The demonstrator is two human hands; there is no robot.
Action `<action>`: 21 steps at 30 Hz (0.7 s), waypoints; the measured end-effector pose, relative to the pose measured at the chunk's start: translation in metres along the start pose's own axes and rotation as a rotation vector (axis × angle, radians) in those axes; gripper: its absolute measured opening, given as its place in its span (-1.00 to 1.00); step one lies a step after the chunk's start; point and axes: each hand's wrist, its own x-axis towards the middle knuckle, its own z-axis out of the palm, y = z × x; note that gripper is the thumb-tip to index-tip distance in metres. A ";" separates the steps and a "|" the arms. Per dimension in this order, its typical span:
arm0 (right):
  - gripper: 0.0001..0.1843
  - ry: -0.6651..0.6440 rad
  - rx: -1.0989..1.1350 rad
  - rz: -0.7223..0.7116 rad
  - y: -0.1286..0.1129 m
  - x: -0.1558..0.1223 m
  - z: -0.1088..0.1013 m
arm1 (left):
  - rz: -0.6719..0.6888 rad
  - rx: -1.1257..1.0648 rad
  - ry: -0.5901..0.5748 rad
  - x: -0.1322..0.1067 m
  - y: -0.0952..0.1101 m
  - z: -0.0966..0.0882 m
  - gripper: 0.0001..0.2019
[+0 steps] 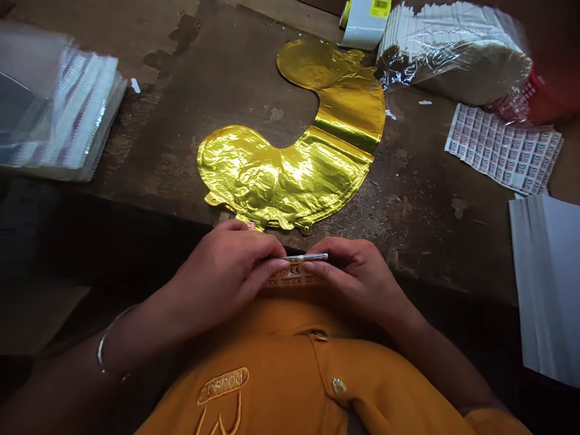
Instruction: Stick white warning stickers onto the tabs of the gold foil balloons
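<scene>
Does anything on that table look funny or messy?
The gold foil balloon looks crumpled and wrinkly at its wide lower end, while the band near its middle is smoother. The wooden workbench also has dark stains and worn patches, as if something spilled there long ago.

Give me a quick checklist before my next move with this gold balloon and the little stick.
White stick pinched between left hand and right hand: ok.
Gold balloon lying flat on the table: ok.
Balloon's lower half smooth: not ok, it is crinkled.
Balloon free of the left hand: cannot tell.
Label strip under the hands fixed to anything: cannot tell.
</scene>
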 end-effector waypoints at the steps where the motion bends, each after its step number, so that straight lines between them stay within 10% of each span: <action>1: -0.87 0.014 -0.008 -0.008 0.000 0.000 0.001 | -0.013 0.005 -0.008 0.000 0.000 -0.001 -0.85; 21: -0.76 0.145 -0.244 -0.195 -0.007 -0.001 -0.007 | -0.304 -0.409 -0.103 0.003 0.006 -0.001 -0.83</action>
